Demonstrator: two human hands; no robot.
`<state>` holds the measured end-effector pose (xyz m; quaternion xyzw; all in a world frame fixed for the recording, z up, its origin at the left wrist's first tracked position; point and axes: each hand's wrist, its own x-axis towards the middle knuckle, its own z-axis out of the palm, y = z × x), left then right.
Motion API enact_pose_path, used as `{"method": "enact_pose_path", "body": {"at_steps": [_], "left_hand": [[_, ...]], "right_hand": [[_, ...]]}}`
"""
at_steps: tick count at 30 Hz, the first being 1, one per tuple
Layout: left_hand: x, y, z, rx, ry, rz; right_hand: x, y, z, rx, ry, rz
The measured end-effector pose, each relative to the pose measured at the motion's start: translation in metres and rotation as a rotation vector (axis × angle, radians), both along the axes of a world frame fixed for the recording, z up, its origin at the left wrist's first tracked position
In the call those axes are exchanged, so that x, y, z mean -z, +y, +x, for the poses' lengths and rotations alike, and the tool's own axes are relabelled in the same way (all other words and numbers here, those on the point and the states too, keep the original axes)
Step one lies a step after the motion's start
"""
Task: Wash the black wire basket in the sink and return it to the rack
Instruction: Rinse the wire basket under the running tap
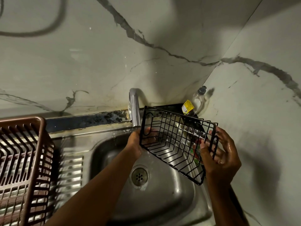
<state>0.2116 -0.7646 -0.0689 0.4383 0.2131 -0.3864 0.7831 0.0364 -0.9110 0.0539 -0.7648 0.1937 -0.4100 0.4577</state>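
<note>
The black wire basket [172,141] hangs tilted over the steel sink [162,193], its open side turned toward me, just right of the tap spout [134,110]. My left hand [136,143] grips the basket's left end, with fingers showing through the wires. My right hand [219,154], wet and shiny, holds the right end, fingers curled round the end wires. The drain [139,176] lies below the basket. Something red and green shows through the wires near my right hand.
A brown plastic dish rack [21,168] stands on the ribbed drainboard at the left. A clear soap bottle [199,98] and a yellow-labelled dark bottle [188,108] sit in the back right corner. Marble-look walls close in behind and on the right.
</note>
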Motion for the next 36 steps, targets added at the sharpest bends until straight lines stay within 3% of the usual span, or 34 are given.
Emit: {"method": "enact_pose_path", "body": {"at_steps": [2,6,13,17,21,25,29,36], "left_hand": [[-0.002,0.002,0.0,-0.057,-0.025,-0.021],[-0.001,0.006,0.005,-0.221,0.114,-0.217],[-0.012,-0.007,0.016,-0.312,0.123,-0.384],[-0.01,-0.004,0.031,-0.408,0.228,-0.519],[-0.01,0.002,0.032,-0.465,0.204,-0.442],[-0.006,0.003,0.024,-0.446,0.271,-0.195],[-0.013,0.005,0.012,-0.318,0.212,-0.133],[-0.025,0.0,0.012,-0.41,0.122,-0.201]], "right_hand": [[0.002,0.001,0.001,0.017,-0.01,0.004],[0.0,0.003,0.003,0.049,-0.043,0.019],[-0.012,-0.011,-0.01,0.146,-0.074,-0.005],[-0.009,-0.022,-0.022,0.231,-0.058,0.052],[-0.002,-0.026,-0.026,0.254,-0.034,0.095],[-0.001,-0.02,-0.021,0.257,-0.031,0.146],[-0.002,-0.019,-0.018,0.249,-0.039,0.171],[0.012,-0.022,-0.017,0.236,-0.041,0.219]]}}
